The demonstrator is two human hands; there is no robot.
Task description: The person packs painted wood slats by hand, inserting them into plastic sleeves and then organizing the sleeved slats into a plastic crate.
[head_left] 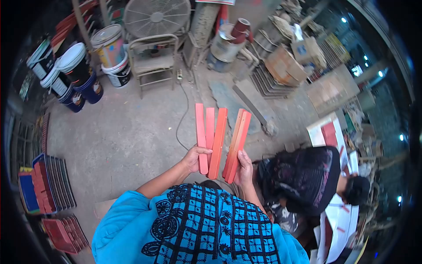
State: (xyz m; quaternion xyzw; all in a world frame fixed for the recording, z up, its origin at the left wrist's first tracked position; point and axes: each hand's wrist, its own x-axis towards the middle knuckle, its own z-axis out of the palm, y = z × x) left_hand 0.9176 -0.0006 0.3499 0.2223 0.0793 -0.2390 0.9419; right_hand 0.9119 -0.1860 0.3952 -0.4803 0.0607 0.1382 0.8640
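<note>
My left hand (192, 159) is closed round several flat pink-red strips (201, 136), its thumb lying across them. The strips fan out slightly, and an orange-red strip (218, 143) with small holes lies at their right side. My right hand (243, 169) grips more orange-red strips (237, 143), pressed together side by side, with the thumb near their lower end. A narrow gap separates the two bundles. Both are held up in front of my blue and black patterned clothing, above the grey floor. The fingers beneath the strips are mostly hidden.
A person in dark clothing (303, 180) sits close on my right, beside a white surface (340, 220) with red pieces. Paint buckets (79, 66), a metal chair (153, 61) and a large fan (157, 17) stand ahead. Stacked crates (55, 185) are at left. A cable (179, 125) crosses the floor.
</note>
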